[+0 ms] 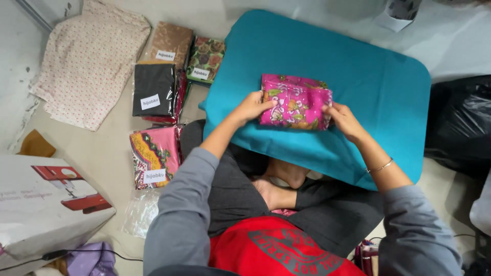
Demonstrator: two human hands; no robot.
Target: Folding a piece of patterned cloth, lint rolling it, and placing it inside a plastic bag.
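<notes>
Head view: the left hand (251,107) has its grip closed on the left edge of a folded pink floral cloth (295,101), fingers curled over the top and thumb hidden beneath; the right hand (343,120) pinches the cloth's lower right corner in the same way, a thin bracelet (379,166) on its wrist; the cloth lies flat near the middle of a teal-covered tabletop (368,76), held between both hands.

Left of the tabletop, on the floor (102,148), lie packaged fabrics: a black one (153,89), a brown one (171,43), a green patterned one (206,59) and a pink and yellow one (153,158); farther left a cream dotted cloth (87,64) lies spread out; a white box (46,204) sits at the lower left, cut off by the frame; a black plastic bag (458,122) lies to the right, partly out of view; nothing blocks the hands.
</notes>
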